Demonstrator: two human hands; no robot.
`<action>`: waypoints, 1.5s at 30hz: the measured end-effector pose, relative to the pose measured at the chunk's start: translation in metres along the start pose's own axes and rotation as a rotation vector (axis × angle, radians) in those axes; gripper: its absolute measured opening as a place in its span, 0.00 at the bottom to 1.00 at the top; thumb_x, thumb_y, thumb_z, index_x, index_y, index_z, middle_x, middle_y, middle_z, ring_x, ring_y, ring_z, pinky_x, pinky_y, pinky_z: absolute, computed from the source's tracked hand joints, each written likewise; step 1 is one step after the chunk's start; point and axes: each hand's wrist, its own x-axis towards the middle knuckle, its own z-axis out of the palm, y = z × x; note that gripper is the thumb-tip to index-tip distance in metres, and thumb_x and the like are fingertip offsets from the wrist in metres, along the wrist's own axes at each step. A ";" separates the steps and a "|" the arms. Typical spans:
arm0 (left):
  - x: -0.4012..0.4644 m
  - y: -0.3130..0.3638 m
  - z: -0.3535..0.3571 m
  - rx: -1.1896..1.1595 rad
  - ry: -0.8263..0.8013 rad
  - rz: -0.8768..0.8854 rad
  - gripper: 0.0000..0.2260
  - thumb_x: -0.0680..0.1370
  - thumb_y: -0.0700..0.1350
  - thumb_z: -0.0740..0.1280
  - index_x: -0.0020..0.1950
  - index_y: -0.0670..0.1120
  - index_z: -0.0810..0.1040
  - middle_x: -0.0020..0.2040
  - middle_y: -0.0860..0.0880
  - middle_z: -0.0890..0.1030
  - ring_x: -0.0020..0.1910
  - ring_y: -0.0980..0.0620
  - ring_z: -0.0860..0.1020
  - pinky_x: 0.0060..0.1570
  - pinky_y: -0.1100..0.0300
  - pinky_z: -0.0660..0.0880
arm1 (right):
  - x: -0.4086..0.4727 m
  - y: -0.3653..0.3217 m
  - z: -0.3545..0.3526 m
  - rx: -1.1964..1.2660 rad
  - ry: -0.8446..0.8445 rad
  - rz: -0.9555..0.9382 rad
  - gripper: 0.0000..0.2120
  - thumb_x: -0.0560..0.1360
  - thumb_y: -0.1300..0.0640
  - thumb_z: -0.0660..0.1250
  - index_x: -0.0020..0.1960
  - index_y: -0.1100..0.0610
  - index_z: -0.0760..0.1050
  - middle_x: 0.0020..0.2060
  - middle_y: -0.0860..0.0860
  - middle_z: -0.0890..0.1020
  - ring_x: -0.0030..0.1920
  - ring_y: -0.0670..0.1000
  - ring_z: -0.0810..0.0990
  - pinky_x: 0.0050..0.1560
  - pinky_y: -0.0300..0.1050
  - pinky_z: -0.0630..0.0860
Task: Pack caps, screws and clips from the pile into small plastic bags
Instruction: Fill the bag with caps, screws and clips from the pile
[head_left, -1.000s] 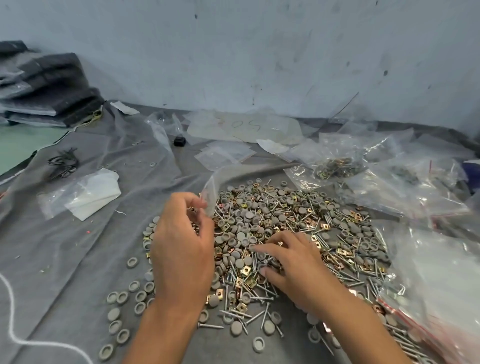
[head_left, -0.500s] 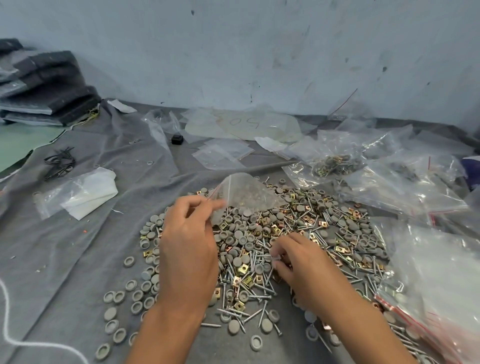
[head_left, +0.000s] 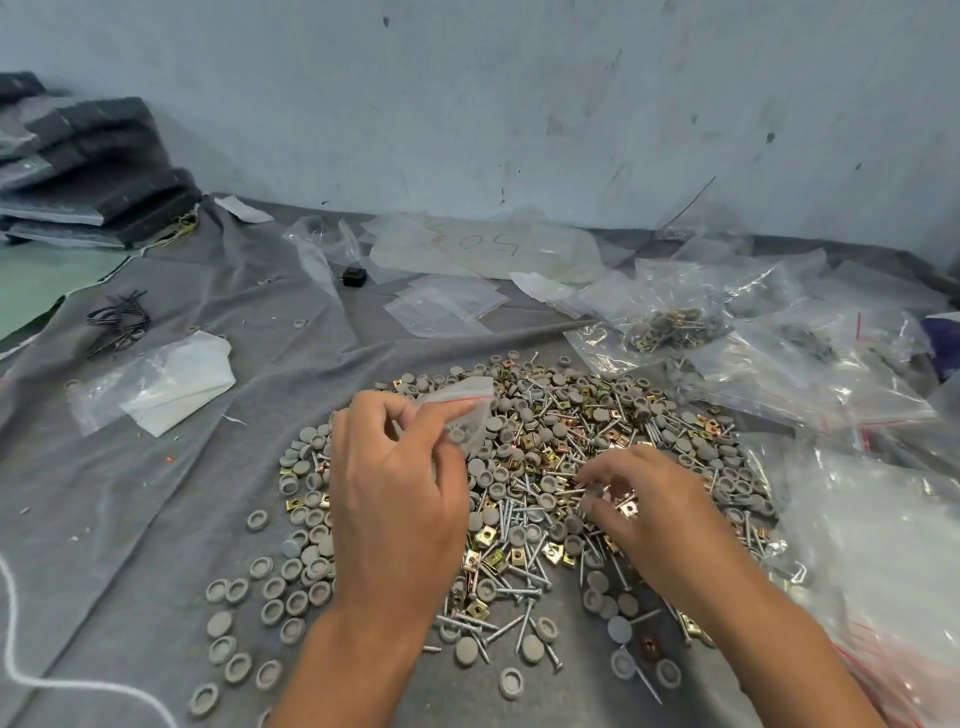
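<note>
Left hand (head_left: 397, 499) pinches a small clear zip bag (head_left: 465, 410) by its red-striped mouth, between thumb and forefinger, holding it just above the far-left part of the pile (head_left: 545, 467). Bag contents: too blurred to tell, possibly a cap or two showing through.

Right hand (head_left: 644, 509) sits low over the middle of the pile, fingers curled, fingertips (head_left: 589, 475) pinched together on small parts; which part exactly I cannot tell.

Pile is loose on grey cloth (head_left: 156, 493) covering the tabletop: grey round caps (head_left: 270, 592), silver screws (head_left: 511, 626), brass-coloured square clips (head_left: 488, 535), all mixed. Caps spill out toward the near-left edge, many lying hollow side up.

Containers further out:
- Filled clear bag (head_left: 665, 327) beyond the pile on the right, holding a mix of caps, clips and screws.
- More clear bags (head_left: 810, 374) heaped to the right of it; contents mostly hidden by glare.
- Large clear bag (head_left: 883, 571) at the near-right edge, touching the pile; red stripe visible, contents unclear.
- Flat empty small bags (head_left: 447, 306) stacked behind the pile.
- Plastic sheet marked "50" (head_left: 488, 247) near the wall.
- Bag with folded white material (head_left: 161, 382) well off to the left.

Black cable loops (head_left: 117, 322) far left, dark folded stack (head_left: 88, 171) in the far-left corner.
</note>
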 end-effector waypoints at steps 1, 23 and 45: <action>-0.001 0.001 0.001 0.017 0.004 0.010 0.13 0.78 0.40 0.66 0.58 0.52 0.84 0.44 0.52 0.69 0.46 0.51 0.67 0.46 0.61 0.66 | -0.001 -0.001 0.002 -0.048 -0.062 -0.024 0.07 0.78 0.45 0.69 0.55 0.37 0.77 0.51 0.33 0.73 0.50 0.35 0.74 0.52 0.33 0.73; -0.014 0.006 0.006 0.025 -0.458 0.084 0.12 0.75 0.58 0.68 0.58 0.63 0.72 0.44 0.63 0.65 0.47 0.60 0.66 0.49 0.60 0.67 | -0.012 -0.055 0.003 0.068 0.318 -0.472 0.05 0.78 0.52 0.68 0.51 0.51 0.80 0.51 0.43 0.78 0.53 0.44 0.76 0.57 0.34 0.71; -0.014 0.000 0.012 0.028 -0.435 0.040 0.14 0.74 0.57 0.68 0.60 0.60 0.74 0.44 0.63 0.67 0.45 0.64 0.68 0.43 0.63 0.66 | -0.010 -0.010 0.009 -0.249 -0.185 -0.035 0.14 0.76 0.43 0.72 0.60 0.38 0.75 0.52 0.38 0.74 0.55 0.43 0.74 0.53 0.44 0.78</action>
